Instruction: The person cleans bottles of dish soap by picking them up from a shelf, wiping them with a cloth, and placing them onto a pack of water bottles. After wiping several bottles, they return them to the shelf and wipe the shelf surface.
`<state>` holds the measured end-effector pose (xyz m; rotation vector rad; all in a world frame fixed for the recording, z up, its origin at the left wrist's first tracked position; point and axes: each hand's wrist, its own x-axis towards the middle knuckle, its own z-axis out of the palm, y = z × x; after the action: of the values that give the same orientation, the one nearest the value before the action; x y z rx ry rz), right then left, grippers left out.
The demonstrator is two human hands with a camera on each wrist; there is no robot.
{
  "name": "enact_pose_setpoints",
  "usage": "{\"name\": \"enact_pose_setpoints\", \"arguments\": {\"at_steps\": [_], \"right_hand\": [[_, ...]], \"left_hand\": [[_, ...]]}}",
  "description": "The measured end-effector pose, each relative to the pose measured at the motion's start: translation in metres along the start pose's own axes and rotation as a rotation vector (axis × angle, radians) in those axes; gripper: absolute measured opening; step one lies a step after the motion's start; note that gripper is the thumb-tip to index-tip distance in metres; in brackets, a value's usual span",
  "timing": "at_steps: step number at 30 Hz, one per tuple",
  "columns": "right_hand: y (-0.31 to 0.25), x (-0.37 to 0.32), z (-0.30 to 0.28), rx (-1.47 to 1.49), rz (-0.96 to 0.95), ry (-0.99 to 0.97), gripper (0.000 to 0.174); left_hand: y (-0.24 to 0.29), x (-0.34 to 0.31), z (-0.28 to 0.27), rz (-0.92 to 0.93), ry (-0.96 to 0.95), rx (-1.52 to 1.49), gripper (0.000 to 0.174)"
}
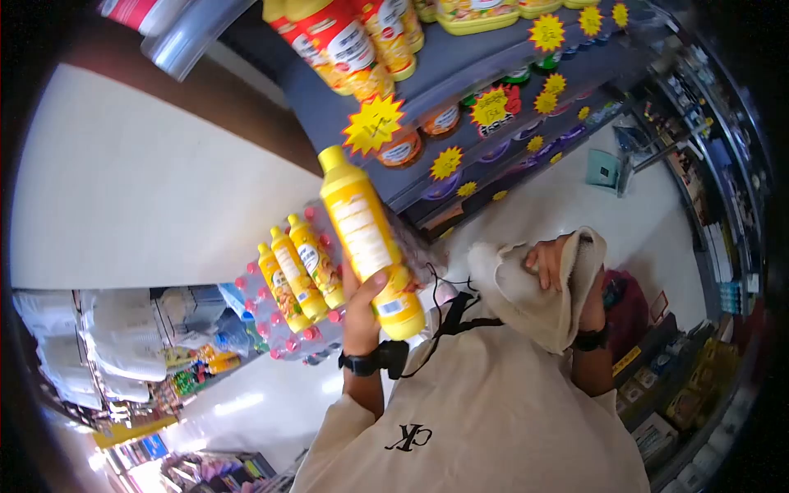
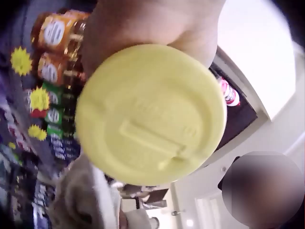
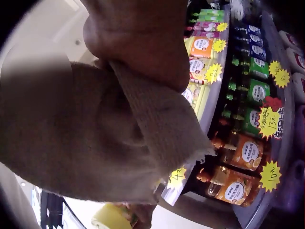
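Note:
My left hand [image 1: 362,300] grips a yellow squeeze bottle [image 1: 355,222] near its lower half, the cap pointing up toward the shelf. In the left wrist view the round yellow base of this bottle [image 2: 151,114] fills the middle and hides most of the fingers. My right hand [image 1: 549,261] holds a beige cloth [image 1: 526,304], its fingers curled among the folds. Up close in the right wrist view, the cloth [image 3: 157,124] shows a frayed edge and covers the fingers. Three similar yellow bottles [image 1: 296,279] sit together just left of my left hand.
Those three bottles are on a pack of pink-capped bottles [image 1: 283,347]. Ahead, a grey shelf [image 1: 460,74] carries red and yellow bottles [image 1: 341,45] and starburst price tags [image 1: 374,123]. More shelving [image 1: 686,394] lines the right side. Stacked white packs [image 1: 123,333] stand at left.

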<state>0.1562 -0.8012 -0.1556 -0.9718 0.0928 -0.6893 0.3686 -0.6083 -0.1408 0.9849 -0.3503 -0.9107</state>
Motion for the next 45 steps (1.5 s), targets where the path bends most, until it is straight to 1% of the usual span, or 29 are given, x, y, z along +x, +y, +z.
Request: {"name": "enact_pose_setpoints", "arguments": {"at_steps": [1,3,5,6,7,8,9,11,12,13,15,16,19,20,22,23,24,27,28,30,31,33,34,36,37,40,41,44,45], "right_hand": [[0.009,0.003,0.002,0.048,0.077,0.025,0.046],[0.036,0.003,0.0,0.033,0.091,0.004,0.041],[0.061,-0.006,-0.015,0.057,0.237,0.07,0.019],[0.071,-0.008,-0.019,0.037,0.279,0.083,0.017],[0.082,-0.009,-0.023,0.019,0.321,0.095,0.02],[0.092,-0.006,-0.024,-0.025,0.33,0.088,0.022],[0.097,-0.005,-0.019,-0.066,0.373,0.093,0.022],[0.108,-0.001,-0.01,-0.146,0.458,0.098,0.023],[0.114,0.0,-0.005,-0.245,0.436,0.085,0.023],[0.12,0.0,0.0,-0.345,0.414,0.073,0.027],[0.127,-0.004,0.012,-0.346,0.438,0.104,0.028],[0.13,-0.006,0.016,-0.349,0.447,0.119,0.028],[0.137,-0.016,0.022,-0.191,0.526,0.127,0.027],[0.139,-0.018,0.027,-0.179,0.53,0.149,0.028],[0.138,-0.022,0.04,-0.157,0.542,0.192,0.029],[0.137,-0.022,0.046,-0.18,0.558,0.218,0.029],[0.135,-0.022,0.052,-0.204,0.575,0.243,0.03],[0.137,-0.016,0.067,-0.268,0.596,0.309,0.031],[0.139,-0.015,0.071,-0.287,0.6,0.329,0.031],[0.151,-0.016,0.066,-0.352,0.645,0.25,0.033],[0.155,-0.016,0.066,-0.385,0.665,0.21,0.034],[0.159,-0.015,0.078,-0.392,0.644,0.178,0.036],[0.16,-0.014,0.085,-0.397,0.634,0.165,0.037],[0.161,-0.014,0.09,-0.44,0.657,0.091,0.037],[0.162,-0.014,0.093,-0.462,0.669,0.053,0.038],[0.164,-0.012,0.097,-0.523,0.683,0.006,0.038],[0.164,-0.011,0.098,-0.536,0.687,-0.015,0.037],[0.166,-0.014,0.099,-0.613,0.679,0.012,0.036],[0.165,-0.013,0.1,-0.618,0.663,-0.01,0.035]], "left_hand": [[0.015,-0.013,0.003,0.016,0.14,0.158,0.056],[0.031,-0.037,-0.017,0.07,0.291,0.2,0.052],[0.049,-0.061,-0.062,0.066,0.418,0.358,0.046],[0.062,-0.068,-0.078,0.039,0.508,0.427,0.045],[0.075,-0.074,-0.096,0.012,0.595,0.494,0.045],[0.083,-0.078,-0.132,0.067,0.684,0.78,0.044],[0.087,-0.089,-0.179,0.112,0.768,1.071,0.043],[0.092,-0.1,-0.24,0.008,0.802,1.072,0.043],[0.094,-0.101,-0.262,-0.039,0.812,1.074,0.043],[0.093,-0.099,-0.28,-0.037,0.832,1.111,0.042],[0.089,-0.095,-0.307,-0.047,0.879,1.177,0.039],[0.09,-0.089,-0.304,-0.025,0.864,1.171,0.038],[0.086,-0.07,-0.302,-0.081,0.869,1.154,0.039],[0.081,-0.066,-0.318,-0.098,0.833,1.146,0.039],[0.066,-0.063,-0.35,-0.115,0.836,1.198,0.038],[0.061,-0.062,-0.364,-0.119,0.836,1.224,0.039],[0.06,-0.06,-0.361,-0.136,0.82,1.342,0.042],[0.055,-0.061,-0.359,-0.081,0.77,1.22,0.046],[0.056,-0.061,-0.356,-0.091,0.764,1.263,0.046],[0.058,-0.063,-0.35,-0.112,0.758,1.351,0.046],[0.056,-0.064,-0.352,-0.094,0.755,1.41,0.046],[0.052,-0.064,-0.349,-0.062,0.742,1.529,0.046],[0.06,-0.064,-0.327,-0.175,0.717,1.466,0.052],[0.049,-0.065,-0.356,-0.144,0.715,1.58,0.057],[0.047,-0.065,-0.362,-0.128,0.713,1.636,0.059],[0.044,-0.066,-0.362,-0.033,0.741,1.423,0.063],[0.043,-0.066,-0.368,-0.036,0.738,1.394,0.063],[0.038,-0.068,-0.383,-0.034,0.729,1.317,0.062],[0.04,-0.068,-0.38,-0.026,0.728,1.301,0.061]]}}
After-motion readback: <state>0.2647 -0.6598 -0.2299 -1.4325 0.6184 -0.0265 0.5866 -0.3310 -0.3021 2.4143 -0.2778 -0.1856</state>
